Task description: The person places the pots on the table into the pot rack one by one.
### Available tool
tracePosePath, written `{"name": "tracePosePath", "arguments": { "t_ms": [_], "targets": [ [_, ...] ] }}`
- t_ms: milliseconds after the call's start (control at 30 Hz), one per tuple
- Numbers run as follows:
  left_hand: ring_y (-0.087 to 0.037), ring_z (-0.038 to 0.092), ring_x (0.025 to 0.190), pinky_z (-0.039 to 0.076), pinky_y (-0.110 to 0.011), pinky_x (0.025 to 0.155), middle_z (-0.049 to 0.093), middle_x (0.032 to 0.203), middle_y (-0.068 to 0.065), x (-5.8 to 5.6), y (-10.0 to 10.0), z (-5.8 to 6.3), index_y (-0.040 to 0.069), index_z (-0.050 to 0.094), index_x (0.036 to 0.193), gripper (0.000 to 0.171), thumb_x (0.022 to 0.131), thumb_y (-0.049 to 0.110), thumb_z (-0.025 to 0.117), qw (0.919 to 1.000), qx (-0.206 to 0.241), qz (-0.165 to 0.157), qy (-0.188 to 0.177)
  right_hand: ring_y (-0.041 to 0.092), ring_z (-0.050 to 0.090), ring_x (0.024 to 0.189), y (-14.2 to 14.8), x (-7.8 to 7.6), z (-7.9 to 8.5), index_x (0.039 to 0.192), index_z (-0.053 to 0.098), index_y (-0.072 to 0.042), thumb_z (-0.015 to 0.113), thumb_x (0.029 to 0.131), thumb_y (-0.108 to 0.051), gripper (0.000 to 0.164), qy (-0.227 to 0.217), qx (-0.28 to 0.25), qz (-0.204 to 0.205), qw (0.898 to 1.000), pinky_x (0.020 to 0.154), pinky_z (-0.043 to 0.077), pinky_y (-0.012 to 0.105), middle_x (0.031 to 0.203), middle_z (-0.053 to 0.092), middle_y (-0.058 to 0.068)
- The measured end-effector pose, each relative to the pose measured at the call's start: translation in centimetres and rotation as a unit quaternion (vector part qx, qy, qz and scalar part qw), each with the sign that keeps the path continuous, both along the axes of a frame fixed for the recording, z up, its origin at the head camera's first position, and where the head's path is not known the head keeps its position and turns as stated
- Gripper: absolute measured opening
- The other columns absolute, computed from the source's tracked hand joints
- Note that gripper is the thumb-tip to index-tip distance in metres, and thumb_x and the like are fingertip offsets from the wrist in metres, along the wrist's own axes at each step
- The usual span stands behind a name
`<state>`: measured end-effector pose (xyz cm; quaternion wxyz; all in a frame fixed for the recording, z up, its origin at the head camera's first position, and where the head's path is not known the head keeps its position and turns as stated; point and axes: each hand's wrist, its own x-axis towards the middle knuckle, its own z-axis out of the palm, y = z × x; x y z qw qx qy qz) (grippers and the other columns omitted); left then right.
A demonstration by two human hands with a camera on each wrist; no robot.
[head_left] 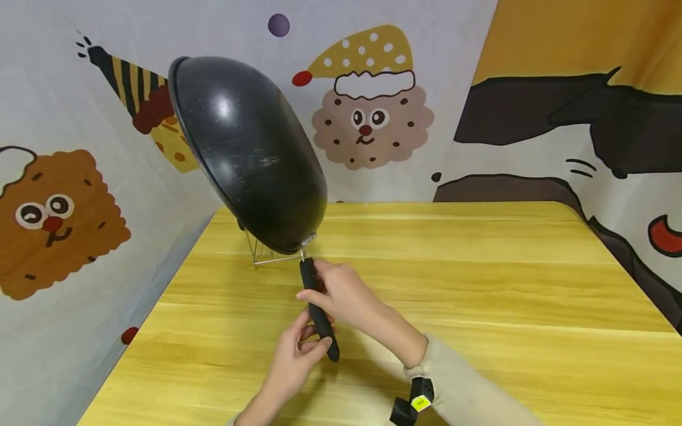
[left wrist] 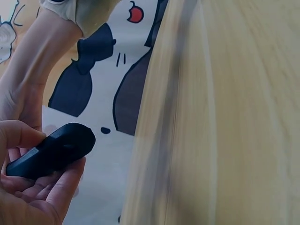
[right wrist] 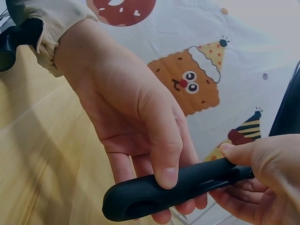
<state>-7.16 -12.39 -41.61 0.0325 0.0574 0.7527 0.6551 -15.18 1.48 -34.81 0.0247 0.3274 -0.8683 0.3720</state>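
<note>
A black wok [head_left: 250, 148] is raised over the table and tilted, its dark, lightly scratched underside facing me and its mouth turned away. Its black handle [head_left: 322, 322] slants down toward me. With the thumb across it, my right hand [head_left: 341, 290] grips the handle's upper part, close to the metal joint. Lower down, my left hand [head_left: 290, 358] pinches the handle near its rounded end [right wrist: 119, 204], thumb on one side and fingers on the other. In the left wrist view, that end rests between the thumb and fingers [left wrist: 63, 192].
A thin wire rack [head_left: 266, 260] stands on the wooden table [head_left: 479, 284], partly hidden behind the wok. A cloth backdrop [head_left: 453, 47] with cartoon prints hangs beyond the table. A black wrist device [head_left: 421, 390] is strapped to the right sleeve.
</note>
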Motion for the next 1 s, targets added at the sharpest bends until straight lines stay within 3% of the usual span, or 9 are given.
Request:
{"name": "tracePosePath", "arguments": {
  "t_ms": [167, 400, 700, 1000],
  "targets": [
    [-0.042, 0.065, 0.113, 0.060, -0.025, 0.083, 0.063, 0.127, -0.020, 0.1, -0.9, -0.1, 0.003, 0.048, 0.143, 0.056, 0.089, -0.005, 0.064, 0.9997, -0.005, 0.022, -0.005, 0.011, 0.065, 0.067, -1.2, -0.3, -0.2, 0.096, 0.056, -0.009, 0.073, 0.091, -0.033, 0.030, 0.012, 0.022, 0.013, 1.000, 0.060, 0.048, 0.019, 0.077, 0.069, 0.001],
    [-0.040, 0.067, 0.111, 0.060, -0.027, 0.083, 0.064, 0.125, -0.019, 0.0, -1.6, -0.4, 0.001, 0.050, 0.140, 0.055, 0.088, -0.008, 0.064, 0.9988, -0.008, 0.047, -0.004, 0.007, 0.059, 0.065, -2.5, -0.8, -0.5, 0.096, 0.056, -0.010, 0.072, 0.092, -0.032, 0.028, -0.010, 0.027, 0.027, 0.999, 0.060, 0.045, 0.018, 0.077, 0.067, 0.000],
    [-0.042, 0.066, 0.111, 0.060, -0.027, 0.084, 0.062, 0.126, -0.025, 0.0, -2.2, -0.9, 0.001, 0.050, 0.140, 0.056, 0.087, -0.005, 0.065, 0.9986, -0.020, 0.044, -0.020, 0.004, 0.058, 0.062, -3.0, -1.4, -1.5, 0.094, 0.058, -0.011, 0.073, 0.091, -0.030, 0.025, -0.077, 0.004, 0.033, 0.996, 0.056, 0.047, 0.018, 0.076, 0.068, -0.001],
    [-0.036, 0.067, 0.110, 0.060, -0.028, 0.085, 0.061, 0.126, -0.026, 0.0, -2.9, -1.7, -0.001, 0.047, 0.142, 0.056, 0.088, 0.000, 0.064, 0.9983, -0.031, 0.028, -0.042, 0.005, 0.052, 0.059, -3.5, -1.8, -2.9, 0.092, 0.057, -0.011, 0.073, 0.092, -0.031, 0.025, -0.099, 0.009, 0.030, 0.995, 0.056, 0.041, 0.018, 0.073, 0.064, -0.002]
  ]
}}
